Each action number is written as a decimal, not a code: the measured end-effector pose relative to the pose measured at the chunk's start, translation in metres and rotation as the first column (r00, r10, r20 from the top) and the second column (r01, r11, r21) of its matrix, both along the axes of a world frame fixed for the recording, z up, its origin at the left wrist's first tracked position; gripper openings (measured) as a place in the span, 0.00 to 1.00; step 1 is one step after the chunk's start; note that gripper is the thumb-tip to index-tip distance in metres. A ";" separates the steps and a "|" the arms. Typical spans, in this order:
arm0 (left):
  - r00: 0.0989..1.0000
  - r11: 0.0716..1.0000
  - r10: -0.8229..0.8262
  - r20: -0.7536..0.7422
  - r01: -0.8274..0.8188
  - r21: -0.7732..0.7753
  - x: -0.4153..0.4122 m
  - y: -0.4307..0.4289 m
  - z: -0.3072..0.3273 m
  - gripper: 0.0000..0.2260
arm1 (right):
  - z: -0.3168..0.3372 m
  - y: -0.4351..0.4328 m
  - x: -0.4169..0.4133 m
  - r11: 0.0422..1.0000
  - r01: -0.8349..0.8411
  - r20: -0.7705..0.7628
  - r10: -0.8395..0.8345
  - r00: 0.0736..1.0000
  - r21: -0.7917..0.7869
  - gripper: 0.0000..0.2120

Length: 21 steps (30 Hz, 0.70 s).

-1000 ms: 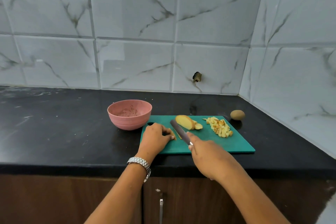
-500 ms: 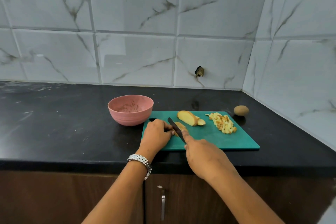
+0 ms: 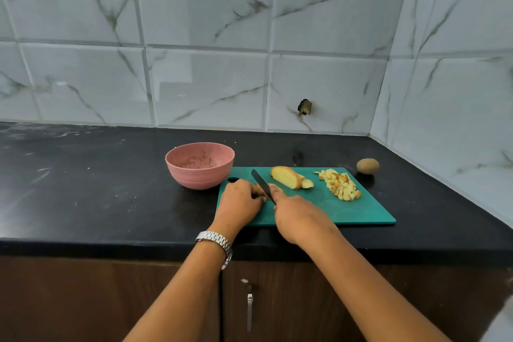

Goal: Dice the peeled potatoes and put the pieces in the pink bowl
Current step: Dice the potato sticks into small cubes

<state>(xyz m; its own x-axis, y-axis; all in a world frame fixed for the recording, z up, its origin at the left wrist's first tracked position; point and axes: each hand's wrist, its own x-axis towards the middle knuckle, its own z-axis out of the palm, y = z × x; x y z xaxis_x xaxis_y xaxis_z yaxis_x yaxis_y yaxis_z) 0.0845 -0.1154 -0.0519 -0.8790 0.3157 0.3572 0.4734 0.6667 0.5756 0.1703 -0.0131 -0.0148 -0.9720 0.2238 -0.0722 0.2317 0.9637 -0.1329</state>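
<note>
On the black surface [image 3: 83, 189] sits a green board [image 3: 347, 214]. My left hand [image 3: 240, 200] curls over a potato slice [image 3: 279, 189] and my right hand [image 3: 298, 216] grips the knife [image 3: 262, 184], its blade just beside those knuckles. I fear a nick. The dice [image 3: 340, 184] lie well apart from the pink bowl [image 3: 200, 172].

Head-worn wide-angle view, facing forward and down, countertop [image 3: 91, 191] close, edges perhaps bowed

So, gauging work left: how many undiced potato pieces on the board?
3: a half at centre, a small slice beside it, a piece under the knife; more may be hidden.
</note>
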 end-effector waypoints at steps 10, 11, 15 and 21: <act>1.000 0.995 0.014 -0.008 -0.014 -0.096 -0.003 0.004 -0.001 0.09 | -0.003 0.011 0.008 0.997 -0.069 0.019 0.070 0.997 -0.028 0.28; 1.000 0.995 0.012 -0.004 -0.012 -0.104 -0.004 0.004 -0.002 0.09 | -0.002 0.014 0.011 0.996 -0.081 0.030 0.082 0.996 -0.034 0.28; 1.000 0.992 0.011 0.001 -0.011 -0.126 -0.008 0.004 -0.006 0.09 | 0.008 0.019 0.015 0.994 -0.094 0.074 0.098 0.992 -0.060 0.26; 1.000 0.989 0.005 -0.001 -0.005 -0.149 -0.010 0.005 -0.008 0.11 | 0.003 0.010 0.009 0.998 -0.064 0.058 0.066 0.996 -0.023 0.29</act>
<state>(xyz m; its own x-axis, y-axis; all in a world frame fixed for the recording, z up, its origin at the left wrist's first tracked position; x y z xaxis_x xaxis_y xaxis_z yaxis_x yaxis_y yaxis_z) 0.0741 -0.1105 -0.0595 -0.8808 0.3606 0.3069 0.4696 0.7475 0.4697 0.1790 -0.0027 -0.0122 -0.9784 0.1582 -0.1333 0.1768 0.9740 -0.1415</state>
